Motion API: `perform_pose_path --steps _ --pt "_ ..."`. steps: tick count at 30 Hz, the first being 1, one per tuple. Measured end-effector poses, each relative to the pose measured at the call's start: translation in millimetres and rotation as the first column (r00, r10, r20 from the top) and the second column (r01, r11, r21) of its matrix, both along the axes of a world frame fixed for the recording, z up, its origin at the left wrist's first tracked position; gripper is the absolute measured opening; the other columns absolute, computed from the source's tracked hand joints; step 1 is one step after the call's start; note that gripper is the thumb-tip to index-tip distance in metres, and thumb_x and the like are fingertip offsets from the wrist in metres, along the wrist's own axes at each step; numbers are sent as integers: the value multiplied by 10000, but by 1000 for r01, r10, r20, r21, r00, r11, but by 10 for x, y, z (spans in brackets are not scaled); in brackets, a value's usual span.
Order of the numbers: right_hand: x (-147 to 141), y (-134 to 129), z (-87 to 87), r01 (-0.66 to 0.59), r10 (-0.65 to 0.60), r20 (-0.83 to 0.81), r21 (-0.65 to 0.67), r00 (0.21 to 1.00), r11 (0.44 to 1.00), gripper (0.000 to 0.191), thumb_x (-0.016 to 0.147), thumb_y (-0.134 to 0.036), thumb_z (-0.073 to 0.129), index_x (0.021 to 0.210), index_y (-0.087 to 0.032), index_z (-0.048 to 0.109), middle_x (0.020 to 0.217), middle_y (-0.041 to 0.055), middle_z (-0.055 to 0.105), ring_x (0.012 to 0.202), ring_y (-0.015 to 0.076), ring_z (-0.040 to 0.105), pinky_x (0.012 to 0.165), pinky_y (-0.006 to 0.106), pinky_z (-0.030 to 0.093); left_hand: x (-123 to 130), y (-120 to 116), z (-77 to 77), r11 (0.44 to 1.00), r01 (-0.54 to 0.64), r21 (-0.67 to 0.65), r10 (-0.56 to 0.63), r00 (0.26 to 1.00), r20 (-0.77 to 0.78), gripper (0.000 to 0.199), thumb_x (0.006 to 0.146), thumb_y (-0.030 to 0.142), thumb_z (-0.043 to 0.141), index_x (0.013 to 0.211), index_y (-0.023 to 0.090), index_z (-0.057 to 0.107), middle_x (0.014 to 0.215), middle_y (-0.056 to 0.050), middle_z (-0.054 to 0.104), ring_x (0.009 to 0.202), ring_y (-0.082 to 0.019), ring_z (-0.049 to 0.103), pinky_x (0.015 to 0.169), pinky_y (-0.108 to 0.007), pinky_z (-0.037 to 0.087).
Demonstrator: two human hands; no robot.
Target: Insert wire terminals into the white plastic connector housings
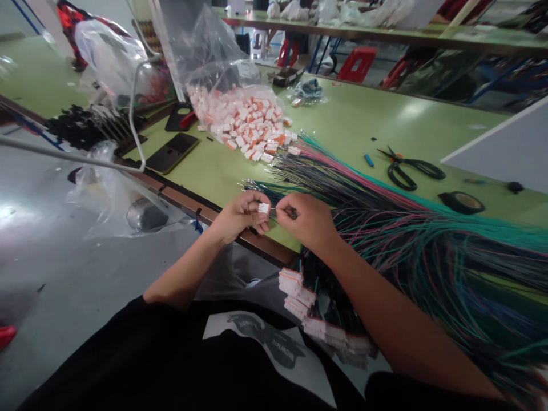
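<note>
Left hand (240, 216) pinches a white-and-orange connector housing (264, 208) above the bench (216, 185) near its edge; just beside, the right hand (306, 220) closes its fingertips on a thin wire (273, 209). Beyond lie bundled wires (363, 191), heaped connector housings (257, 123) and a smartphone (173, 154).

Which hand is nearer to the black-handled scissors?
Right. The right hand is across the wires from the scissors; the left hand is farther off to their left, holding a white connector.
</note>
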State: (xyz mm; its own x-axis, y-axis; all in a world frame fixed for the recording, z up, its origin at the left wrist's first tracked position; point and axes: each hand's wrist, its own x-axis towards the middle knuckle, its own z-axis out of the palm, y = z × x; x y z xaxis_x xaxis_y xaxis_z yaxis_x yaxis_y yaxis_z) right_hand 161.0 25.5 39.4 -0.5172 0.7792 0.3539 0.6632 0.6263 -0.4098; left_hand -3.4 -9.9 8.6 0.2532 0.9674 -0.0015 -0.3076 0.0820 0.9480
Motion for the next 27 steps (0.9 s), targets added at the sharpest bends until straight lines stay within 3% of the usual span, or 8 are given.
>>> perform_pose_path --steps 5,12,21,24,27 --pt "-28 0 -29 -16 16 8 -35 1000 999 122 713 -183 510 614 -211 576 617 13 595 613 137 497 596 263 328 14 -19 12 1000 9 3 -9 999 -32 421 622 326 813 859 157 509 540 50 619 496 -89 610 495 -184 488" --pt "50 37 55 -104 80 -142 -172 987 980 104 698 -209 513 643 -208 601 567 -22 578 548 110 470 559 235 334 20 -10 -14 1000 -7 15 7 1000 9 460 620 388 809 885 160 509 551 54 624 494 -96 616 484 -193 485" --pt "4 -27 -14 -86 66 -111 -194 992 977 130 708 -172 517 616 -183 608 552 -24 577 522 91 446 551 228 312 13 -30 9 1000 14 13 -14 998 -63 411 613 323 816 842 159 518 527 55 621 493 -98 619 489 -194 489" --pt "37 -19 52 -132 110 -97 -256 989 958 138 719 -181 524 643 -183 639 585 -23 611 542 89 478 561 221 328 11 -48 17 1000 9 18 -7 996 -90 374 644 299 798 862 152 533 530 51 624 497 -97 617 503 -200 497" --pt "201 166 220 -218 209 -63 -340 976 915 156 747 -267 549 723 -196 686 696 -7 677 626 113 555 609 232 382 6 -49 -2 999 9 39 -6 997 -71 360 669 303 779 893 151 542 544 46 636 501 -99 623 507 -202 502"
